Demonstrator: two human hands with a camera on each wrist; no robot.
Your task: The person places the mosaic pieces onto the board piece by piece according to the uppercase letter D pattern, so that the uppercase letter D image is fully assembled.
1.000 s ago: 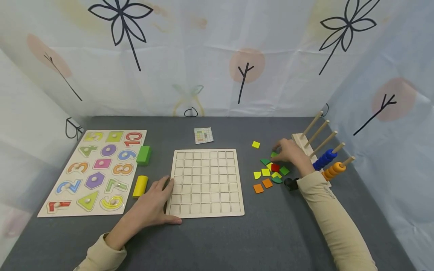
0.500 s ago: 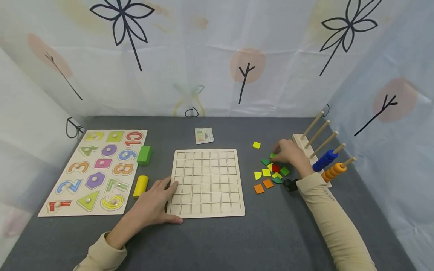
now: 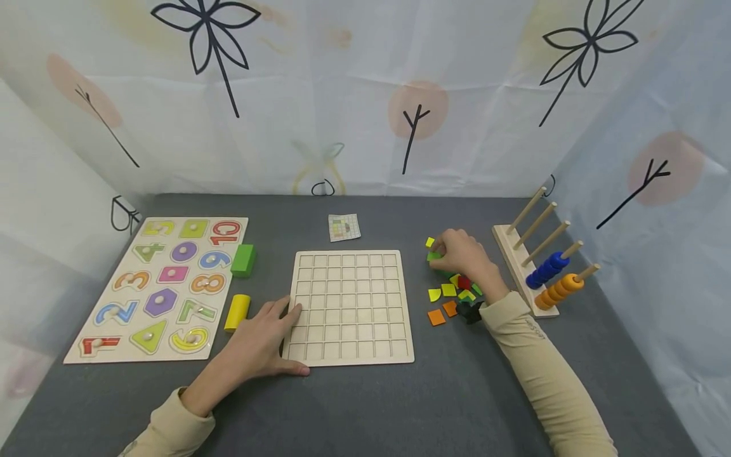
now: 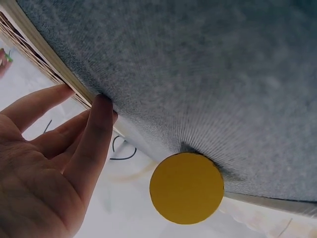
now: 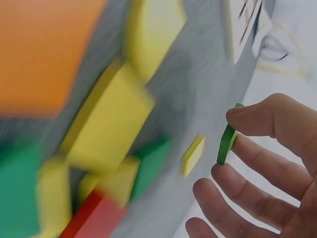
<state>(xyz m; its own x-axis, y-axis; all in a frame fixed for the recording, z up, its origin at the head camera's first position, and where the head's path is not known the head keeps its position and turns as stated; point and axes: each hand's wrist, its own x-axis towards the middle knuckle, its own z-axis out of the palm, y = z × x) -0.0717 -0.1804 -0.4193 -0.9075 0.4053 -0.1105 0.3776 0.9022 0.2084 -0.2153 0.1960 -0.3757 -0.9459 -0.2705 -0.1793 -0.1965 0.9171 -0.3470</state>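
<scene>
My left hand (image 3: 259, 339) rests against the left edge of a pale wooden grid board (image 3: 351, 308), fingers on its side and thumb at the near corner. In the left wrist view the fingers (image 4: 99, 124) touch the board's edge. My right hand (image 3: 462, 257) pinches a small green tile (image 5: 227, 141) between thumb and fingers, above the loose pieces. Below it lie yellow square tiles (image 3: 448, 290), a red tile (image 3: 464, 283), orange squares (image 3: 436, 317) and green pieces. One yellow square (image 3: 430, 242) sits apart, just beyond the fingertips.
A number puzzle board (image 3: 154, 292) lies at left, beside a green block (image 3: 243, 261) and a yellow cylinder (image 3: 237, 312). A small printed card (image 3: 344, 227) lies behind the grid. At right stands a peg stacker (image 3: 522, 270) with blue and orange rings.
My right hand has lifted the green tile from the right side of the pile and moved left with it. The left hand stays at the board's edge.
</scene>
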